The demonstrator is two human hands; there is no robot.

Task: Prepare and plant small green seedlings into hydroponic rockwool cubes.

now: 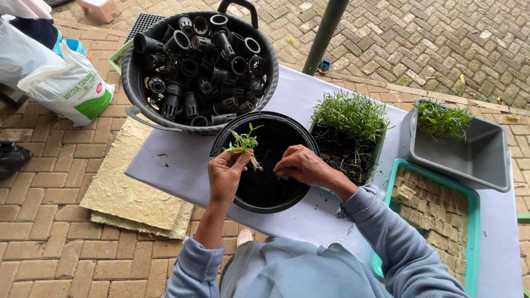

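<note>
Head view: left hand (225, 175) pinches a seedling (243, 144) low on its stem over the black pot (265, 160), mid-worktop. Right hand (302, 165), fingers curled, works its roots. Light, limp, fragile; grip at the base.

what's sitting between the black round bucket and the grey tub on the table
In the head view, a dark tray of green seedlings in soil stands between the black bucket and grey tub.
</note>
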